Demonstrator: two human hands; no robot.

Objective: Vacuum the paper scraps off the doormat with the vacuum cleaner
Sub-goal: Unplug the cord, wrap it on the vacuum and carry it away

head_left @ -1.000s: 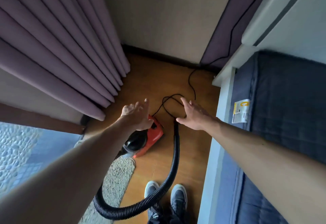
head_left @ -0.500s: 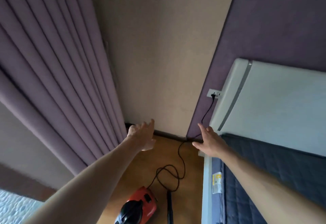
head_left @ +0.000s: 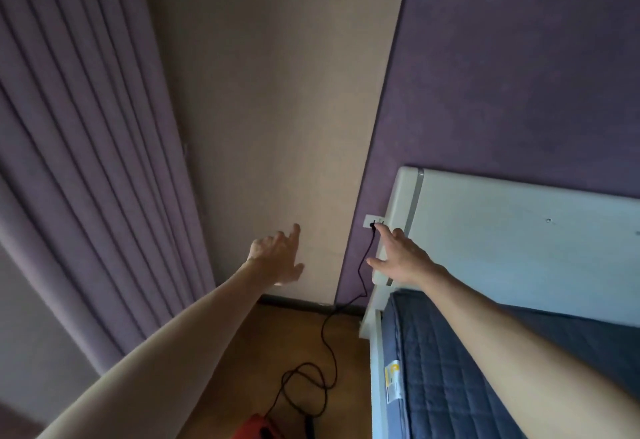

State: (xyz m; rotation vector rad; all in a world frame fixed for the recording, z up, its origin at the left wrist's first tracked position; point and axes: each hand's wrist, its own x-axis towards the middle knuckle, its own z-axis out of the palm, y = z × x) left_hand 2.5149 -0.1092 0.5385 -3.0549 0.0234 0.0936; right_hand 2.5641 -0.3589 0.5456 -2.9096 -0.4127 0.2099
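Note:
Only the red top of the vacuum cleaner (head_left: 258, 429) shows at the bottom edge. Its black cord (head_left: 327, 345) loops over the wooden floor and climbs the purple wall to a plug in the white wall socket (head_left: 373, 221). My right hand (head_left: 398, 258) is stretched out with straight fingers, and its fingertips reach the plug. My left hand (head_left: 277, 258) hangs in the air before the beige wall, fingers loosely spread, holding nothing. The doormat and the paper scraps are out of view.
A bed with a white headboard (head_left: 519, 248) and a dark blue quilted mattress (head_left: 450, 369) fills the right side. Purple curtains (head_left: 86, 161) hang on the left. A narrow strip of wooden floor (head_left: 294, 334) lies between them.
The view has swung up from the floor to the wall. Both hands have risen, and my right hand has moved from above the hose to the plug at the socket.

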